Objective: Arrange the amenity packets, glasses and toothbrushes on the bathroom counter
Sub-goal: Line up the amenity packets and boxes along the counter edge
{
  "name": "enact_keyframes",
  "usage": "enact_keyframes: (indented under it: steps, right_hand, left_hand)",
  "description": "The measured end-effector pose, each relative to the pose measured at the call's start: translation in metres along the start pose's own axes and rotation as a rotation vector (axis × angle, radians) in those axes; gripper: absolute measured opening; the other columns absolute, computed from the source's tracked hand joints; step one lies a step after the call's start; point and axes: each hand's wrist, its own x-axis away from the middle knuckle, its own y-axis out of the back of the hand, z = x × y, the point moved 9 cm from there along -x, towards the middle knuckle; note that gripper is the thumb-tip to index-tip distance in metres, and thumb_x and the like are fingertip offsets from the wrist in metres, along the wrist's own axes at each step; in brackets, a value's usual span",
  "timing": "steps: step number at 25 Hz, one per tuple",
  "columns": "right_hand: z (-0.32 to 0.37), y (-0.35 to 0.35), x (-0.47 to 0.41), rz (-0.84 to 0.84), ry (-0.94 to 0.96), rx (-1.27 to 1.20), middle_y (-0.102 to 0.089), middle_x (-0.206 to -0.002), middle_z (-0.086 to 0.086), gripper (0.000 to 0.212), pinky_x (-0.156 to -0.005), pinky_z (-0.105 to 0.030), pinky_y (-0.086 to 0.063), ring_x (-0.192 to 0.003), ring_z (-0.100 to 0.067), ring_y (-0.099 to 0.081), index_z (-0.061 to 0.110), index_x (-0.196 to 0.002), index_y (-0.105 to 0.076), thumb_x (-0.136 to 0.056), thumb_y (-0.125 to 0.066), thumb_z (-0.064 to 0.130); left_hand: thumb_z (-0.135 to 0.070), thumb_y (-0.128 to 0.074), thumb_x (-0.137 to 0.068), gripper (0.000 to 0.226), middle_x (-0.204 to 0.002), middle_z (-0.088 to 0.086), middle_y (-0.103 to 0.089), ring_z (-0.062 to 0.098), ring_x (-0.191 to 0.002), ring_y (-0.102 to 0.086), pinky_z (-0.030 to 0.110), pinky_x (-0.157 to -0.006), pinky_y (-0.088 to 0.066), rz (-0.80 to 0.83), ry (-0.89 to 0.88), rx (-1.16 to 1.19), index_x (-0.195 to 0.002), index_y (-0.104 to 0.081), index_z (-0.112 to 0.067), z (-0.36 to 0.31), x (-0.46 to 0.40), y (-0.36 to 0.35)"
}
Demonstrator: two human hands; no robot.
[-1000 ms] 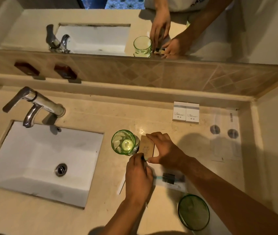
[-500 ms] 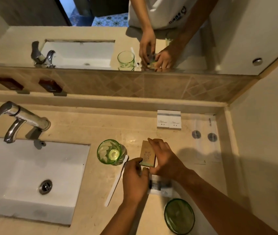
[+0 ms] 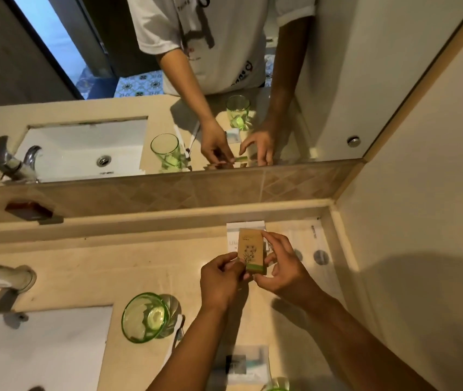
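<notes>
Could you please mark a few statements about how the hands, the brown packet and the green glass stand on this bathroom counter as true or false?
1. Both the left hand and the right hand hold the brown packet. True.
2. The green glass lies tipped over inside the sink. False: it stands upright on the counter, to the right of the sink.
3. A toothbrush lies on the counter right beside the green glass. True.
4. The brown packet is plain, with no print. False: it bears a flower drawing and a green band at its lower end.
5. The white boxes stand at the counter's front edge. False: they stand at the back, near the wall.
</notes>
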Motion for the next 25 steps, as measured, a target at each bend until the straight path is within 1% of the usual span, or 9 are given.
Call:
enact_keyframes:
  steps: [5,8,10,12,14,17,19,22,25]
  right_hand:
    - [-0.026,0.001,-0.018,-0.062,-0.1,-0.005,-0.048,-0.141,0.008,0.069,-0.068,-0.008,-0.051,-0.09,-0.009,-0.064,0.023,-0.14,-0.054,-0.078,-0.082,0.016]
    - [-0.036,-0.001,-0.027,-0.086,-0.141,0.056,-0.049,-0.141,0.008,0.064,-0.07,-0.006,-0.05,-0.082,-0.006,-0.064,0.021,-0.138,-0.058,-0.079,-0.082,0.012]
    - [-0.041,0.0,-0.029,-0.091,-0.171,0.082,-0.047,-0.143,0.01,0.065,-0.072,-0.005,-0.051,-0.084,-0.004,-0.064,0.022,-0.14,-0.057,-0.08,-0.081,0.014]
    - [-0.044,0.0,-0.032,-0.084,-0.178,0.099,-0.046,-0.144,0.01,0.065,-0.075,-0.003,-0.05,-0.086,-0.003,-0.064,0.024,-0.141,-0.056,-0.081,-0.081,0.016]
    - [-0.046,-0.002,-0.034,-0.07,-0.17,0.097,-0.046,-0.145,0.01,0.066,-0.076,0.0,-0.048,-0.089,-0.001,-0.063,0.024,-0.141,-0.055,-0.081,-0.081,0.014]
    - [-0.048,-0.003,-0.037,-0.062,-0.169,0.096,-0.047,-0.146,0.007,0.066,-0.079,0.002,-0.046,-0.095,-0.004,-0.062,0.022,-0.141,-0.054,-0.081,-0.08,0.011]
    - [-0.05,-0.002,-0.037,-0.071,-0.175,0.103,-0.047,-0.146,0.006,0.067,-0.083,0.002,-0.045,-0.106,-0.006,-0.06,0.021,-0.142,-0.054,-0.081,-0.08,0.011]
    - [-0.053,-0.001,-0.038,-0.077,-0.172,0.109,-0.048,-0.146,0.005,0.067,-0.083,0.006,-0.04,-0.116,-0.006,-0.054,0.022,-0.141,-0.053,-0.081,-0.08,0.008]
    - [-0.057,-0.003,-0.04,-0.08,-0.169,0.099,-0.048,-0.145,0.005,0.067,-0.082,0.008,-0.039,-0.119,-0.01,-0.054,0.023,-0.14,-0.053,-0.08,-0.08,0.007]
  left_hand:
    - [-0.005,-0.064,-0.091,0.014,-0.073,0.0,-0.078,0.023,-0.071,-0.075,0.038,-0.077,-0.061,0.007,-0.069,-0.133,-0.098,-0.074,-0.012,-0.017,-0.02,-0.014]
    - [-0.008,-0.06,-0.091,0.041,-0.07,-0.007,-0.076,0.023,-0.071,-0.074,0.041,-0.075,-0.061,0.042,-0.152,-0.282,-0.069,-0.076,-0.039,-0.028,-0.028,-0.024]
    - [-0.01,-0.059,-0.091,0.053,-0.068,-0.014,-0.074,0.02,-0.068,-0.071,0.035,-0.069,-0.058,0.064,-0.213,-0.386,-0.061,-0.07,-0.053,-0.034,-0.031,-0.03]
    - [-0.013,-0.06,-0.091,0.042,-0.062,-0.012,-0.069,0.011,-0.062,-0.068,0.026,-0.058,-0.053,0.069,-0.288,-0.484,-0.068,-0.072,-0.046,-0.037,-0.034,-0.036]
    - [-0.013,-0.061,-0.091,0.024,-0.063,-0.015,-0.06,0.006,-0.06,-0.062,0.012,-0.051,-0.043,0.045,-0.347,-0.563,-0.084,-0.077,-0.029,-0.039,-0.036,-0.038]
    - [-0.012,-0.059,-0.092,0.019,-0.071,-0.009,-0.058,0.008,-0.067,-0.056,0.018,-0.061,-0.045,0.028,-0.413,-0.65,-0.096,-0.077,-0.013,-0.037,-0.037,-0.041]
    - [-0.012,-0.057,-0.093,0.02,-0.081,-0.001,-0.066,0.015,-0.076,-0.059,0.026,-0.068,-0.049,0.022,-0.427,-0.642,-0.098,-0.076,-0.013,-0.037,-0.037,-0.042]
    - [-0.012,-0.057,-0.093,0.021,-0.082,-0.004,-0.063,0.017,-0.08,-0.06,0.023,-0.068,-0.047,0.02,-0.443,-0.642,-0.098,-0.076,-0.017,-0.036,-0.037,-0.043]
    - [-0.013,-0.059,-0.093,0.019,-0.085,-0.002,-0.067,0.016,-0.08,-0.06,0.025,-0.069,-0.05,0.024,-0.447,-0.658,-0.1,-0.076,-0.017,-0.036,-0.037,-0.044]
